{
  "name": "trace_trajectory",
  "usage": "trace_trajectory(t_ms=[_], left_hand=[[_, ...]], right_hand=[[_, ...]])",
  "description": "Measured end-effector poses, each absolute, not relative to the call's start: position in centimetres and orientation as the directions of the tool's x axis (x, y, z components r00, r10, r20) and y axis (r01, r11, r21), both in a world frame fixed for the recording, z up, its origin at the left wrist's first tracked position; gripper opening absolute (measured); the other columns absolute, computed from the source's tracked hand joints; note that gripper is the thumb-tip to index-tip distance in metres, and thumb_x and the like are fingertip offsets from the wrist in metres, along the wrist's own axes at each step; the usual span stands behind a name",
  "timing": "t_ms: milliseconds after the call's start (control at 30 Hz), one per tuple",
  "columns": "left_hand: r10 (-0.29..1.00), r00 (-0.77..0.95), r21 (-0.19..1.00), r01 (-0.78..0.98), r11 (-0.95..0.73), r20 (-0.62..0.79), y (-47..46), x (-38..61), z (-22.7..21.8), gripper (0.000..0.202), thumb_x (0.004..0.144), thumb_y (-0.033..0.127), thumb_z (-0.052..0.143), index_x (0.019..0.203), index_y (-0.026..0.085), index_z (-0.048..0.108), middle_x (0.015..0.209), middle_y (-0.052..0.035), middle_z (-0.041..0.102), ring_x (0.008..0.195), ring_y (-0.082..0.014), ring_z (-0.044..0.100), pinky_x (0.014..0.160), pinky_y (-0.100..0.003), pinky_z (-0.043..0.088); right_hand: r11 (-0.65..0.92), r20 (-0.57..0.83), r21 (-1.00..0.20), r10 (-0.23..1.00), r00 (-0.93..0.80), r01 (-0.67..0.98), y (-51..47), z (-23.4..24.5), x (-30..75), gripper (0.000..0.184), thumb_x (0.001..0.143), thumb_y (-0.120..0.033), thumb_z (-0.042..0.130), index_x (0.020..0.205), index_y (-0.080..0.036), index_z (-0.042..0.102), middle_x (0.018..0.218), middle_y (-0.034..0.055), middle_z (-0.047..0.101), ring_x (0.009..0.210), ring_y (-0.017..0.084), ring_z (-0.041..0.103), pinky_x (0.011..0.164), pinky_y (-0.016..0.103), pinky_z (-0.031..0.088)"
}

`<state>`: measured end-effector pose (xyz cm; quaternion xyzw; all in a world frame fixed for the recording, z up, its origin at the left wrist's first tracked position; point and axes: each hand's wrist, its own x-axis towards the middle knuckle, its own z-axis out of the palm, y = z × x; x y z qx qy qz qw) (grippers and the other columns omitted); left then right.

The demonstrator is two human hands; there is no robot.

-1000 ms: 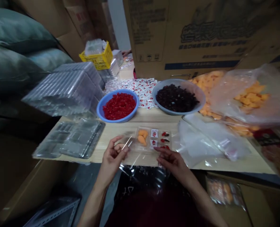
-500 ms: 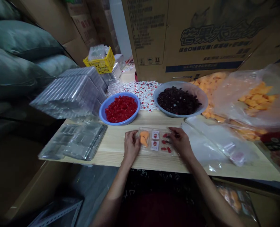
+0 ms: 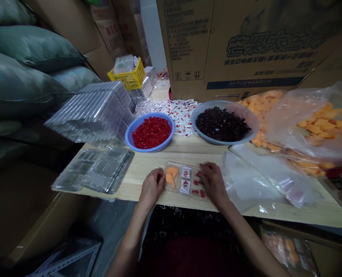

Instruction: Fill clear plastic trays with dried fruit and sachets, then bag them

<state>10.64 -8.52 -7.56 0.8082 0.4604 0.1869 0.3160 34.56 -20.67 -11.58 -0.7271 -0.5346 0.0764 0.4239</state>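
Note:
A clear plastic tray (image 3: 178, 191) lies on the table in front of me. Its left compartment holds orange mango-like pieces (image 3: 172, 175). Two small printed white sachets (image 3: 185, 186) lie in the middle, and several red pieces (image 3: 196, 192) sit at the right, with a dark piece partly under my fingers. My right hand (image 3: 213, 181) grips the tray's right side with bent fingers, hiding part of that compartment. Just off the left edge is my left hand (image 3: 151, 185), its fingers curled and slightly apart, with nothing visible in them.
Behind the tray stand a blue bowl (image 3: 128, 139) of red pieces and a bowl (image 3: 256, 123) of dark pieces, with sachets (image 3: 185, 115) heaped between. Stacked clear trays (image 3: 87, 107) and flat ones (image 3: 97, 169) lie left; plastic bags (image 3: 246, 173) and bagged orange pieces (image 3: 322, 127) lie right.
The tray has shifted a little left and towards me, along with my right hand. My left hand has come off the tray's left edge and moved left.

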Motion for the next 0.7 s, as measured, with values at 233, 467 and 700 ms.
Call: trace_trajectory(t_ms=[233,467,700], left_hand=[[0.911,0.41,0.8,0.56,-0.215,-0.043,-14.1,7.7,-7.6,0.04,0.089,0.037,0.06,0.125,0.021,0.06,0.098,-0.0056,0.067,0.086,-0.0211,0.064,0.082,-0.034,0.048],[0.901,0.433,0.741,0.594,-0.313,0.034,-15.3,8.8,-7.6,0.031,0.093,0.032,0.054,0.121,0.021,0.063,0.113,-0.0108,0.068,0.106,-0.0271,0.064,0.098,-0.042,0.045],[0.859,0.509,0.77,0.569,-0.29,-0.052,-16.5,9.3,-6.6,0.027,0.095,0.031,0.053,0.118,0.024,0.063,0.115,-0.0084,0.068,0.107,-0.0258,0.063,0.097,-0.04,0.046]], right_hand=[[-0.144,0.402,-0.646,0.771,0.493,0.75,-26.6,-11.1,30.1,0.035,0.099,-0.025,0.05,0.132,-0.025,0.06,0.129,0.0135,0.052,0.117,0.03,0.048,0.1,0.052,0.043],[-0.321,-0.109,-0.934,0.676,0.729,0.159,-33.9,-9.2,28.8,0.026,0.087,-0.044,0.071,0.102,-0.023,0.066,0.095,0.0068,0.067,0.088,0.025,0.062,0.078,0.035,0.05],[-0.173,-0.518,-0.798,0.685,0.512,-0.577,-33.7,-10.0,27.5,0.032,0.078,-0.048,0.08,0.093,-0.023,0.067,0.095,0.0059,0.074,0.091,0.024,0.069,0.084,0.036,0.053]])
